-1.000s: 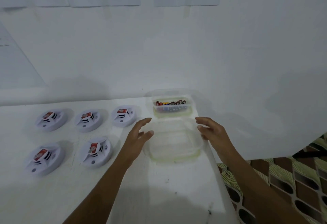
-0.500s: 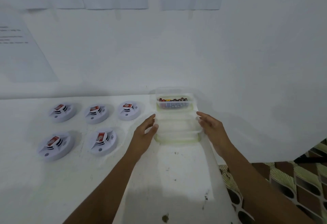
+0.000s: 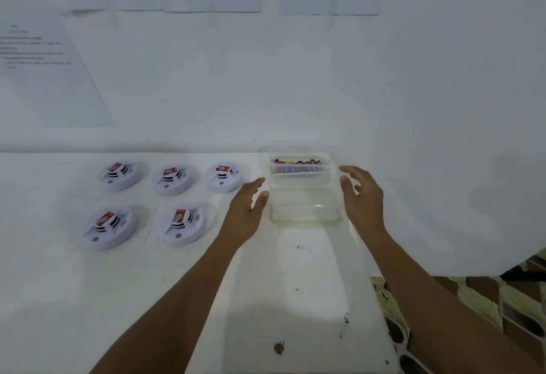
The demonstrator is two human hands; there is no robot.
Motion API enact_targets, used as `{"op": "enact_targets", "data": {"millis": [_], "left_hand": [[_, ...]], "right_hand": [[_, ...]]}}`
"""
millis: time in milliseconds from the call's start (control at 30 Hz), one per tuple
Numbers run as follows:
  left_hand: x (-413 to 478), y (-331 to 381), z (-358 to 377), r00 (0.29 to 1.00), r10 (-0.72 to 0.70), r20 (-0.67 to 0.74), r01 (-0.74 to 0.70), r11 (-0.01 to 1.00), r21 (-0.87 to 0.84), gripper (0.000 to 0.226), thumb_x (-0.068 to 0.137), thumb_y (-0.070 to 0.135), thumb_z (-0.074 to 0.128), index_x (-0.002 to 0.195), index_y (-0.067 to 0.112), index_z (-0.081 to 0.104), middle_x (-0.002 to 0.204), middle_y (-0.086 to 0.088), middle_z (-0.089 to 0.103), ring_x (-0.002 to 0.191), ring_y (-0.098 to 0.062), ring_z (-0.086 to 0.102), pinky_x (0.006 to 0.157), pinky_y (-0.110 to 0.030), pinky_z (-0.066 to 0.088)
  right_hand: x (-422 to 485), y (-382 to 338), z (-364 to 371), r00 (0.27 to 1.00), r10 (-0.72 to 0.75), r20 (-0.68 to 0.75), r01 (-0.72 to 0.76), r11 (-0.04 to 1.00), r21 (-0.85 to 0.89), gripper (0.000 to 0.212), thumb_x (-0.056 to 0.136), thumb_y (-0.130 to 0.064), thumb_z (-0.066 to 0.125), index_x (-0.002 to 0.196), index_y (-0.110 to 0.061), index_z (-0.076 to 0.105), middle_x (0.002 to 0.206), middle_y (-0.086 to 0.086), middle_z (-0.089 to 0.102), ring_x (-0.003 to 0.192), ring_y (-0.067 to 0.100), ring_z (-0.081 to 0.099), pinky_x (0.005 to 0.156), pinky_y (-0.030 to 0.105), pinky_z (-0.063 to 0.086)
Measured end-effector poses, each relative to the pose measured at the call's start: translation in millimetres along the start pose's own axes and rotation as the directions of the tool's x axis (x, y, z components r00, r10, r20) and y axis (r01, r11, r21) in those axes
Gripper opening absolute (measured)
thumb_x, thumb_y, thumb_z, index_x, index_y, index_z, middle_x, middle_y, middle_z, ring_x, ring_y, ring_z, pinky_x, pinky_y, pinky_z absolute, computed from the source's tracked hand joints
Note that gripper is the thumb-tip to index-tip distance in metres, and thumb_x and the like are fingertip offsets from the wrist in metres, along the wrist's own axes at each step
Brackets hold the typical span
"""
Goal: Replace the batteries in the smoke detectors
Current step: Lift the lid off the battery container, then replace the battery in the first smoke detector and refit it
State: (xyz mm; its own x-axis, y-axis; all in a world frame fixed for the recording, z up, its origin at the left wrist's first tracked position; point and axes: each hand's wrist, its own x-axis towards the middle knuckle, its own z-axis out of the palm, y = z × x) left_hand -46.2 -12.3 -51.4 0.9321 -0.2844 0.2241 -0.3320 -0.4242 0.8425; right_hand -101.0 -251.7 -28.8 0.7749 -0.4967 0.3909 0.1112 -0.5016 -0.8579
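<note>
Smoke detectors (image 3: 183, 222) left of clear containers (image 3: 305, 220)

— How do the smoke detectors (image 3: 172, 180) lie?
— Five white round ones, flat on the white table (image 3: 147, 285). Three are in the back row and two in front, each with a red-labelled battery (image 3: 180, 215) showing on top.
— And the other batteries (image 3: 297, 162)?
— Loose in a clear tub (image 3: 298, 169) right of the back row (mixed colours, too small to read). An empty green-rimmed tub (image 3: 304, 221) sits just in front of it.
</note>
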Motion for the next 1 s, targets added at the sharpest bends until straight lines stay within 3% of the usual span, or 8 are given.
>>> {"op": "enact_targets", "data": {"millis": [133, 233, 300, 433, 533, 733, 900, 1000], "left_hand": [[-13, -21, -44, 0.983, 0.177, -0.035, -0.159, 0.940, 0.303, 0.048, 0.095, 0.040, 0.055, 0.136, 0.015, 0.051, 0.139, -0.003, 0.054, 0.130, -0.018, 0.046, 0.107, -0.028, 0.031], [-27, -46, -87, 0.960, 0.272, -0.066, -0.209, 0.852, 0.479, 0.055, 0.086, 0.052, 0.051, 0.126, 0.014, 0.058, 0.129, -0.005, 0.060, 0.121, -0.025, 0.053, 0.102, -0.039, 0.041], [-37, -69, -111, 0.969, 0.238, -0.069, -0.170, 0.839, 0.517, 0.059, 0.082, 0.056, 0.053, 0.124, 0.016, 0.058, 0.133, -0.005, 0.056, 0.125, -0.027, 0.049, 0.102, -0.045, 0.041], [-60, -106, -144, 0.997, 0.031, 0.065, -0.054, 0.915, 0.400, 0.074, 0.078, 0.052, 0.069, 0.143, 0.030, 0.040, 0.156, 0.001, 0.028, 0.145, -0.022, 0.021, 0.114, -0.041, 0.024], [-62, -117, -150, 0.992, 0.034, 0.125, -0.072, 0.948, 0.310, 0.082, 0.078, 0.044, 0.075, 0.146, 0.033, 0.032, 0.158, 0.001, 0.024, 0.147, -0.016, 0.018, 0.115, -0.031, 0.021], [-53, -113, -157, 0.987, 0.086, 0.138, -0.108, 0.981, 0.162, 0.076, 0.074, 0.051, 0.076, 0.138, 0.025, 0.045, 0.134, 0.007, 0.046, 0.124, -0.006, 0.042, 0.105, -0.026, 0.038], [-49, -100, -163, 0.984, -0.001, 0.181, 0.007, 0.999, -0.032, 0.074, 0.078, 0.043, 0.076, 0.141, 0.026, 0.041, 0.129, 0.010, 0.055, 0.113, -0.003, 0.055, 0.091, -0.013, 0.046], [-46, -91, -164, 0.988, -0.019, 0.150, 0.033, 0.995, -0.091, 0.072, 0.078, 0.049, 0.069, 0.140, 0.024, 0.040, 0.120, 0.005, 0.061, 0.102, -0.006, 0.062, 0.074, -0.004, 0.046]], "right_hand": [[-36, -43, 26, 0.987, -0.160, -0.020, 0.161, 0.984, 0.075, 0.021, 0.092, -0.002, 0.055, 0.101, -0.014, 0.071, 0.098, -0.008, 0.069, 0.090, 0.008, 0.065, 0.075, 0.018, 0.049], [-75, -59, 58, 0.959, -0.236, 0.159, 0.222, 0.970, 0.101, 0.018, 0.090, -0.009, 0.055, 0.094, -0.015, 0.071, 0.085, -0.012, 0.071, 0.076, 0.010, 0.067, 0.068, 0.021, 0.052], [-100, -57, 87, 0.923, -0.250, 0.293, 0.237, 0.968, 0.080, 0.018, 0.089, -0.012, 0.055, 0.093, -0.016, 0.072, 0.085, -0.015, 0.070, 0.075, 0.008, 0.066, 0.067, 0.026, 0.053], [-128, -46, 140, 0.850, -0.212, 0.482, 0.273, 0.960, -0.059, 0.021, 0.090, -0.020, 0.052, 0.100, -0.019, 0.071, 0.096, -0.010, 0.069, 0.086, 0.007, 0.060, 0.078, 0.029, 0.049], [-132, -47, 159, 0.840, -0.183, 0.511, 0.332, 0.918, -0.217, 0.032, 0.086, -0.034, 0.045, 0.102, -0.022, 0.070, 0.100, -0.009, 0.065, 0.092, 0.015, 0.056, 0.082, 0.032, 0.044], [-137, -53, 163, 0.876, -0.177, 0.449, 0.320, 0.908, -0.268, 0.034, 0.084, -0.021, 0.064, 0.118, -0.026, 0.063, 0.110, -0.011, 0.063, 0.095, 0.011, 0.056, 0.085, 0.036, 0.048], [-127, -75, 172, 0.858, -0.310, 0.409, 0.389, 0.913, -0.123, 0.047, 0.087, -0.013, 0.071, 0.132, -0.018, 0.059, 0.135, -0.003, 0.060, 0.122, 0.011, 0.055, 0.105, 0.024, 0.043], [-116, -92, 174, 0.843, -0.364, 0.395, 0.431, 0.897, -0.094, 0.041, 0.089, -0.014, 0.070, 0.130, -0.016, 0.061, 0.125, -0.002, 0.066, 0.110, 0.013, 0.063, 0.096, 0.030, 0.052]]}}
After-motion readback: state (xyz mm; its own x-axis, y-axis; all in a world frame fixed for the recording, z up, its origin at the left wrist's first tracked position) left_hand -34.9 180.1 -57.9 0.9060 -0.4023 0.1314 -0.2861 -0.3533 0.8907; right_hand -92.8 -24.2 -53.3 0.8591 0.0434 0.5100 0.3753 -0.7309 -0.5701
